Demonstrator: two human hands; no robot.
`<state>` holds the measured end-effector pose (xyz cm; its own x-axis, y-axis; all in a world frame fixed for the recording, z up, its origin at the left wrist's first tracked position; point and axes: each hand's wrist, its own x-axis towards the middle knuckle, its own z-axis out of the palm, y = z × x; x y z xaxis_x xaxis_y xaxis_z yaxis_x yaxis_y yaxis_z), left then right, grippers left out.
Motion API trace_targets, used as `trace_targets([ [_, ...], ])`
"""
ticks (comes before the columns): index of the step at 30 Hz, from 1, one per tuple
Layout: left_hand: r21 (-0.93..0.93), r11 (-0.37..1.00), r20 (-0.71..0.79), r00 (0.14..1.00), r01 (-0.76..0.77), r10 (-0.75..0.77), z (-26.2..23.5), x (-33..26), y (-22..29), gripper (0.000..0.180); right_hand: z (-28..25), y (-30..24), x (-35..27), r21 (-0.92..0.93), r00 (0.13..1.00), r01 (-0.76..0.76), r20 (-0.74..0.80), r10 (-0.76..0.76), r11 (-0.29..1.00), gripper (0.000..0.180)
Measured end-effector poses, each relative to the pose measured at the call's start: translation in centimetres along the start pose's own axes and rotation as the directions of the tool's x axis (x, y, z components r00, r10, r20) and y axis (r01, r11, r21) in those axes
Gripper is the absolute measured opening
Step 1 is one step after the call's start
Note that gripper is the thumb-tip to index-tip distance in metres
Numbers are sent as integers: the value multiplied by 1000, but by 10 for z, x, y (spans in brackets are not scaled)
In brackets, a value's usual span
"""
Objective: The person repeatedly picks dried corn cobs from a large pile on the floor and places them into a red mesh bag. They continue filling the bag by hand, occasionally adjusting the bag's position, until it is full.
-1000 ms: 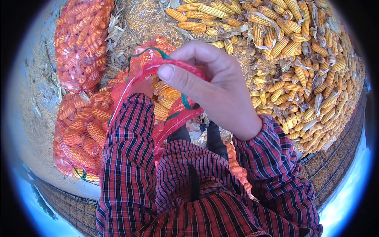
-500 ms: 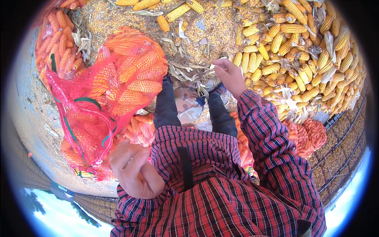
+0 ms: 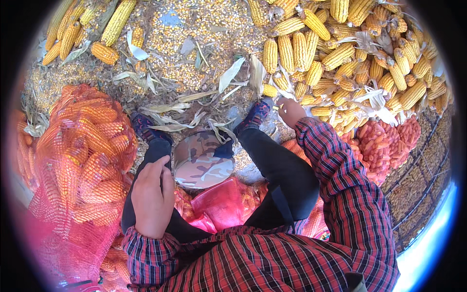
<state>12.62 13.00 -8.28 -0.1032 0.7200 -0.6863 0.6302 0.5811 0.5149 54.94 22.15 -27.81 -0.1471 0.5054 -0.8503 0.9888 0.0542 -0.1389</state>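
My left hand (image 3: 154,197) lies over my left thigh with its fingers stretched out and nothing in it. Beyond my right knee, my right hand (image 3: 292,113) reaches down at the edge of the corn pile (image 3: 340,56), fingers curled. A small pale yellow bit shows at its fingertips, too small to name. Just past that hand lies a yellow ear of corn (image 3: 270,91), beside a dry upright husk (image 3: 257,74). On the left, near my left leg, stands a red mesh sack (image 3: 92,151) packed with ears of corn.
A round camouflage-patterned thing (image 3: 204,163) sits between my shoes. Loose kernels (image 3: 170,53) and dry husks (image 3: 187,100) cover the ground ahead. More ears (image 3: 116,22) lie at the far left. Filled red mesh sacks (image 3: 384,146) stand at the right by a wire-fenced corn store (image 3: 421,175).
My legs are now bent and spread, and the view is lower. My left hand has opened and come down over my thigh. My right hand has dropped toward the ground by the corn pile.
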Motion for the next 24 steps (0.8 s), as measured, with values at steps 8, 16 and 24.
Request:
trace_targets([
  [8,105,995,46,999,-1,-4,-11,8,34,30,42,6,92,-521,992,129,54,-118,844,35],
  [16,251,945,-136,959,-211,250,12,-21,37,30,38,43,63,-461,879,144,-347,-327,876,58],
  [24,339,857,-214,856,-387,471,34,-51,32,30,32,26,72,-266,976,-41,-216,-18,963,66],
])
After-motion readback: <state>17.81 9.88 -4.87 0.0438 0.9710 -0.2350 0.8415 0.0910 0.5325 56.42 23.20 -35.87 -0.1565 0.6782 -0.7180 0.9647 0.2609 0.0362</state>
